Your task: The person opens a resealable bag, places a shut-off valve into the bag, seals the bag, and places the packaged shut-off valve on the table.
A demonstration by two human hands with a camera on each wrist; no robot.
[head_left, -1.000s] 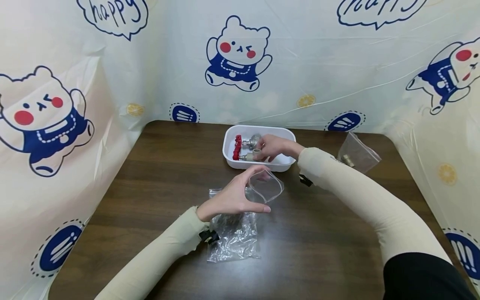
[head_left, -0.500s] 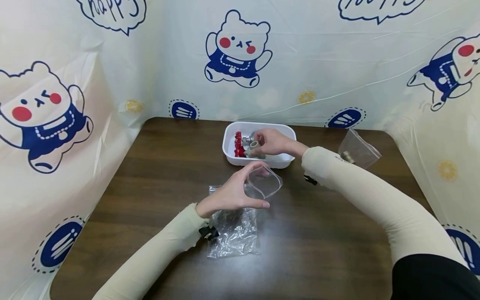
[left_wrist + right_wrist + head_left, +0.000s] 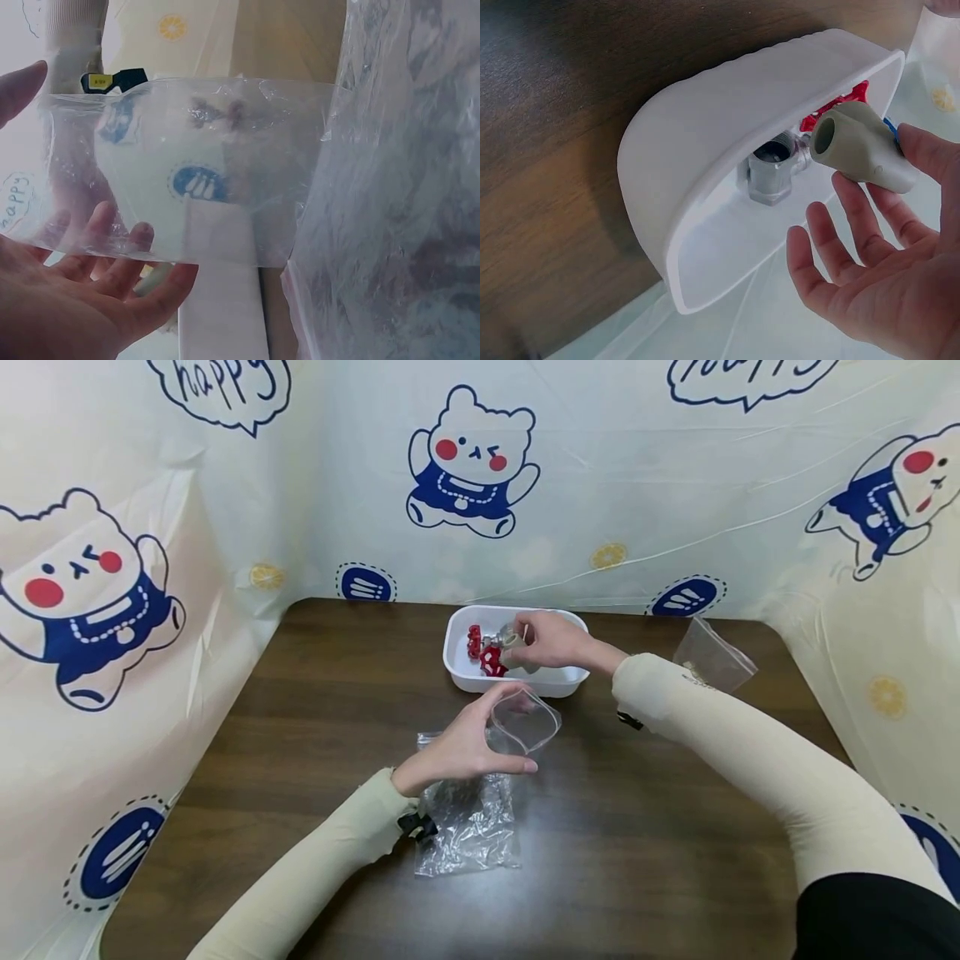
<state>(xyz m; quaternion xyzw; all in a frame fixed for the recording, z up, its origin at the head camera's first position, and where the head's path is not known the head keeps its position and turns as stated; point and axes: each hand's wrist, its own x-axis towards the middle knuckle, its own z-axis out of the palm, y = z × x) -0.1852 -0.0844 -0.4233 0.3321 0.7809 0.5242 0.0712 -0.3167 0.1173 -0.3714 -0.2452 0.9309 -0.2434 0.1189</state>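
right hand (image 3: 553, 641) has tilted the pinched grey valve (image 3: 862, 150); left hand (image 3: 457, 750) grips clear bag (image 3: 259, 150)

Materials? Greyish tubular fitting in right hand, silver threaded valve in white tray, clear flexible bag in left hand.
Greyish tubular fitting: likely moulded plastic; matte, evenly coloured, rim included.
Silver threaded valve: probably metal, perhaps plated; bright grey shine, threaded mouth.
Clear flexible bag: thin plastic film; glossy, transparent, slightly creased. Exact polymer unclear.

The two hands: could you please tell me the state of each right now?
Left hand: curled round a clear bag, holding its mouth open.
Right hand: pinching a grey pipe fitting.
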